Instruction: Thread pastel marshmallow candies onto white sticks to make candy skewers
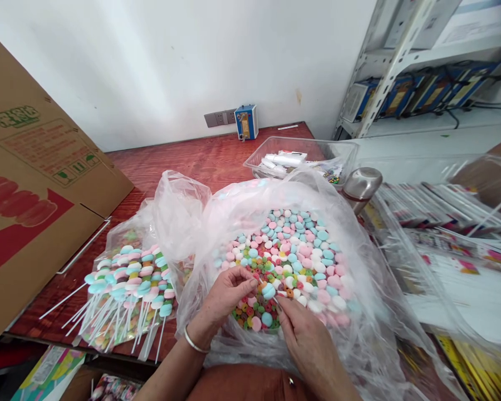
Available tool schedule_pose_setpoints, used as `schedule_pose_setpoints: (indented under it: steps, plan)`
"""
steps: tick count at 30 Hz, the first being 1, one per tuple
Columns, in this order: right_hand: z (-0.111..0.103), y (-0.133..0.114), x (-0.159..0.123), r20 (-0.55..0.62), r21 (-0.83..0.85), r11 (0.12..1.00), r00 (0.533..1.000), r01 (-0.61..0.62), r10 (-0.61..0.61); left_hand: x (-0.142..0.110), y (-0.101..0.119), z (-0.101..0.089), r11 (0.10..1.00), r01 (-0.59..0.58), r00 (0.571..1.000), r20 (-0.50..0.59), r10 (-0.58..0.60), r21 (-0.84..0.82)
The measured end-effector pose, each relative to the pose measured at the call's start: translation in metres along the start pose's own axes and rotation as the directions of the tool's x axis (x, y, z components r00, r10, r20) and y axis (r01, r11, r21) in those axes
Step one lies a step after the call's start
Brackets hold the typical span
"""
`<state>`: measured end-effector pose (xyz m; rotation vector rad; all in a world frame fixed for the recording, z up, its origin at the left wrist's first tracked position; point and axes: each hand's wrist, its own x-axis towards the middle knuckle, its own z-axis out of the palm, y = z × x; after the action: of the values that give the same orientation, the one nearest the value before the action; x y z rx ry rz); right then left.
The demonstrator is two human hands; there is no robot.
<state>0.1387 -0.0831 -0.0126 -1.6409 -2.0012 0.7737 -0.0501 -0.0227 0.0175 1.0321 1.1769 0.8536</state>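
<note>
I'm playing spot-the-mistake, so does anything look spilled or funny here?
One small thing: a brownish mark on the white wall, looking like a stain. The loose candies look messy, but they lie inside the open plastic bag, so they don't seem spilled. Nothing looks broken.

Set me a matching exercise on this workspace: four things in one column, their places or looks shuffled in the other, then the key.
Things
1. Bangle
2. Cardboard box
3. Small blue-and-white device
4. Sweets threaded on white sticks

Places or looks
A. Beside the wall sockets
B. In a pile to the left of the loose sweets
C. Around the left wrist
D. Brown, with red print

Right pairs: 1-C, 2-D, 3-A, 4-B
</note>
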Motion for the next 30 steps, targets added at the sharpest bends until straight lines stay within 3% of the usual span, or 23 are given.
schedule_pose_setpoints:
  steps: [4,10,13,15,17,19,22,24,26,28,30]
  plan:
    - [-0.002,0.0,-0.001,-0.015,-0.085,0.995,0.998,0.059,-0.06,0.003,-0.006,0.0,0.985,0.044,0.998,0.057,-0.035,-0.164]
    - [-0.005,-0.003,-0.003,-0.064,-0.028,0.994,0.992,0.108,-0.11,0.008,-0.011,0.0,0.956,0.1,0.992,0.107,-0.073,-0.274]
    - [-0.01,0.003,-0.003,-0.095,0.024,0.997,0.993,0.067,-0.064,0.007,-0.011,-0.001,0.982,0.091,0.994,0.072,-0.08,-0.167]
    - [-0.017,0.01,-0.004,-0.159,0.049,0.999,0.987,-0.013,0.02,0.007,-0.01,-0.001,0.997,-0.014,1.0,-0.015,0.015,0.08]
    - [-0.025,0.017,-0.005,-0.228,0.065,0.994,0.969,-0.087,0.099,0.007,-0.01,-0.001,0.891,-0.188,0.975,-0.03,0.22,0.412]
    - [-0.03,0.023,-0.007,-0.255,0.068,0.991,0.958,-0.118,0.131,0.009,-0.012,0.0,0.683,-0.332,0.92,0.062,0.388,0.65]
    - [-0.032,0.027,-0.011,-0.241,0.06,0.989,0.96,-0.132,0.142,0.013,-0.018,0.006,0.446,-0.398,0.877,0.19,0.442,0.802]
    - [-0.029,0.026,-0.015,-0.21,0.047,0.991,0.969,-0.127,0.134,0.015,-0.021,0.011,0.39,-0.401,0.87,0.211,0.446,0.829]
    - [-0.025,0.023,-0.017,-0.171,0.026,0.993,0.978,-0.114,0.117,0.017,-0.023,0.014,0.458,-0.39,0.873,0.162,0.461,0.799]
    - [-0.023,0.02,-0.018,-0.14,0.006,0.996,0.986,-0.094,0.094,0.017,-0.023,0.016,0.642,-0.337,0.901,0.038,0.432,0.689]
    - [-0.021,0.016,-0.018,-0.122,-0.002,0.998,0.99,-0.068,0.067,0.018,-0.02,0.016,0.848,-0.229,0.954,-0.062,0.293,0.478]
